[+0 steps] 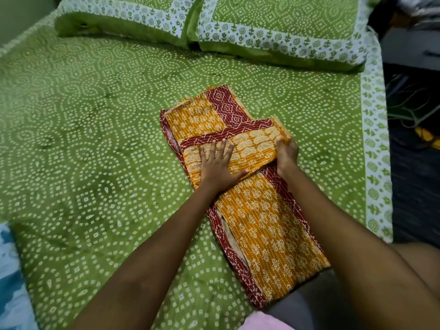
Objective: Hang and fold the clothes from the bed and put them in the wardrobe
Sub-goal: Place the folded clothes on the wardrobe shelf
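Orange garment [259,225] lies near the bed's [95,139] right edge. Left hand [217,163] presses flat, fingers spread, on the folded flap; right hand [285,153] grips the flap's edge.

Mustard-and-maroon printed garment [262,210], green dotted bedsheet [95,139]

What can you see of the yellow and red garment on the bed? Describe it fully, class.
The garment is mustard-yellow printed cloth with pale floral motifs, rows of running stitch and dark red dotted borders. It lies flat on the green bedsheet as a long, partly folded strip, with one section folded across its middle. The left hand presses flat on that fold; the right hand grips its right edge.
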The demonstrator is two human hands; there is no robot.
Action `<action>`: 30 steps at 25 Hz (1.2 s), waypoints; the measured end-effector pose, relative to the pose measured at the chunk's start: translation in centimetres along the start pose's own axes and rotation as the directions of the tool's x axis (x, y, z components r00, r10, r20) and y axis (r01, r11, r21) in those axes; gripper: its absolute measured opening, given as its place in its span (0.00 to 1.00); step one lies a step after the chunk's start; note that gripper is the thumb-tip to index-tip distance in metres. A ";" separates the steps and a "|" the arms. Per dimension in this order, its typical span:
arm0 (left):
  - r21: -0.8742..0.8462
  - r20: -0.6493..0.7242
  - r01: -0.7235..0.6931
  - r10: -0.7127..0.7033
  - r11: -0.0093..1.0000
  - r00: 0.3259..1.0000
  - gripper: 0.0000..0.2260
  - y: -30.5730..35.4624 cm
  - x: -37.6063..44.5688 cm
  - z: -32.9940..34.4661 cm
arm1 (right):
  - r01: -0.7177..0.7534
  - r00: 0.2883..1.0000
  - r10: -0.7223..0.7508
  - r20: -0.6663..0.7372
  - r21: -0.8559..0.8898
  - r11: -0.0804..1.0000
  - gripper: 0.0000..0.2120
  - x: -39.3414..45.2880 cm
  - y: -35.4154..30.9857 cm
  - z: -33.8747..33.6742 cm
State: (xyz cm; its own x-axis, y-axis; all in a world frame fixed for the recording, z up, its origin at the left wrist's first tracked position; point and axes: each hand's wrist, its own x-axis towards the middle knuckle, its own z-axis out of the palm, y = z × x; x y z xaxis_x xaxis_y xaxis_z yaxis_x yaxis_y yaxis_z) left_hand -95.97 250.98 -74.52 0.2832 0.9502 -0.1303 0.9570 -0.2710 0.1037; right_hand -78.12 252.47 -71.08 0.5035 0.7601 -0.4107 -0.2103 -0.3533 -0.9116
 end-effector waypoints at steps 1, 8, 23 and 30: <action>-0.155 -0.014 -0.008 0.006 0.988 1.000 0.37 0.3 0.2 -0.7 | 0.177 0.984 -0.174 0.034 -0.152 0.972 0.17 -0.7 -0.1 0.3; -0.971 0.236 0.214 -0.289 -0.108 0.928 0.07 1.7 3.4 -4.3 | 0.815 0.554 -0.411 0.723 -0.571 0.094 0.23 -0.5 3.4 -1.9; -0.862 -0.041 0.134 -0.332 0.489 0.942 0.14 4.0 9.9 -4.2 | 0.841 0.479 -0.329 0.814 -0.533 -0.094 0.25 0.2 2.9 -4.8; -0.115 -0.120 -0.396 0.383 0.911 0.916 0.21 4.3 6.5 -0.5 | 0.696 0.687 -0.248 0.683 -0.717 -0.049 0.27 -0.8 4.7 -3.1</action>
State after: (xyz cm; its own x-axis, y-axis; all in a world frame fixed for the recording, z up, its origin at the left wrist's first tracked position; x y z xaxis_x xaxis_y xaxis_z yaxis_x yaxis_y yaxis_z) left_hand -90.05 256.04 -74.38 0.6187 0.7847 0.0384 0.7523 -0.6058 0.2590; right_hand -76.89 248.47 -74.98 -0.1748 0.9822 -0.0688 0.9612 0.1551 -0.2283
